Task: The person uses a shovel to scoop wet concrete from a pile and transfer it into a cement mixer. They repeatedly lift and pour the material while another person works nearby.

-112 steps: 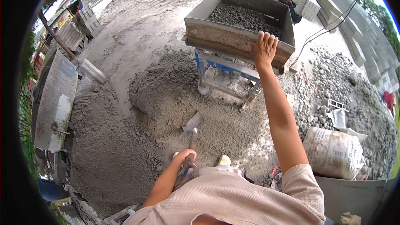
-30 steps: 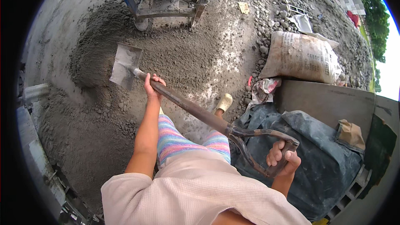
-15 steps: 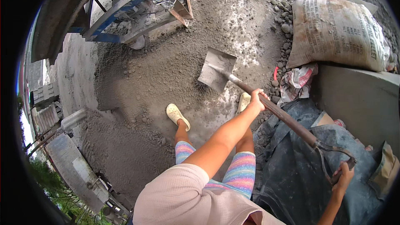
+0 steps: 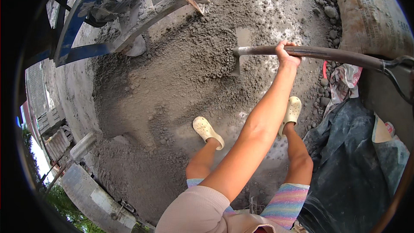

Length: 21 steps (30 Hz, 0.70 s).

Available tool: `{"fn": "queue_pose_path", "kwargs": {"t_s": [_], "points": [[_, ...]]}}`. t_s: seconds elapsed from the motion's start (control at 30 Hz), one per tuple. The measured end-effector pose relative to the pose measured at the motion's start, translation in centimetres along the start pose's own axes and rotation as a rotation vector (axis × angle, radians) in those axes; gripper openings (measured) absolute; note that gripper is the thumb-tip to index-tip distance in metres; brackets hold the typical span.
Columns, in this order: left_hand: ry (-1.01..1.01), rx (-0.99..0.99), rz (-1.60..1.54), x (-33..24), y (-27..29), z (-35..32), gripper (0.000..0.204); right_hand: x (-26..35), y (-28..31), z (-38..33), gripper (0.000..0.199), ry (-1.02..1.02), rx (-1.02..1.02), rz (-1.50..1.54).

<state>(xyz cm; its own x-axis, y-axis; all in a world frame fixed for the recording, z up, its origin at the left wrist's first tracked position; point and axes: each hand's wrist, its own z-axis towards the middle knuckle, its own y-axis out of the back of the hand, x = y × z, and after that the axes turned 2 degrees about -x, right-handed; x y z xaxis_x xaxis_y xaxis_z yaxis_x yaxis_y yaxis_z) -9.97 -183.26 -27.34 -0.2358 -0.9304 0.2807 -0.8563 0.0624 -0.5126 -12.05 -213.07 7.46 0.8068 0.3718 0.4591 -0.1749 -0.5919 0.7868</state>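
My left hand [image 4: 288, 53] is closed around the middle of a shovel's brown shaft [image 4: 340, 54]. From there the shaft runs nearly level across the view. The shovel's square blade [image 4: 243, 39] meets the right edge of a heap of damp grey sand and gravel mix [image 4: 189, 56], and part of it is hidden by the mix. At the other end, the forked handle [image 4: 394, 71] reaches the right rim, where its grip is cut off. My right hand is outside the picture; only a blurred strip of forearm [image 4: 394, 196] shows at the lower right.
A full, stained sack [image 4: 375, 15] lies at the upper right beside loose stones [image 4: 331, 12]. Dark plastic sheeting [image 4: 345, 151] covers the lower right. A blue metal frame [image 4: 86, 13] stands at the upper left. My feet wear cream clogs [image 4: 207, 130].
The shovel has swung nearly level, and its blade has moved from lying face-up to the heap's edge. My right hand has left the picture. My view has shifted.
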Motion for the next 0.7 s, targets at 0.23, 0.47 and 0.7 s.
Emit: {"fn": "queue_pose_path", "kwargs": {"t_s": [0.23,0.47,0.7], "points": [[-0.230,-0.227,0.147,-14.5,9.5,-3.7,0.020,-10.2,-12.1,-10.4,0.017,0.046,0.189,0.254],[-0.141,-0.363,0.328,-18.1,21.0,-17.3,0.020,-23.3,-11.6,-31.2,0.018,-0.227,0.094,0.514],[-0.112,-0.517,0.337,-17.5,20.7,-36.5,0.018,-18.1,-1.1,-47.4,0.009,-0.309,0.090,0.443]]}}
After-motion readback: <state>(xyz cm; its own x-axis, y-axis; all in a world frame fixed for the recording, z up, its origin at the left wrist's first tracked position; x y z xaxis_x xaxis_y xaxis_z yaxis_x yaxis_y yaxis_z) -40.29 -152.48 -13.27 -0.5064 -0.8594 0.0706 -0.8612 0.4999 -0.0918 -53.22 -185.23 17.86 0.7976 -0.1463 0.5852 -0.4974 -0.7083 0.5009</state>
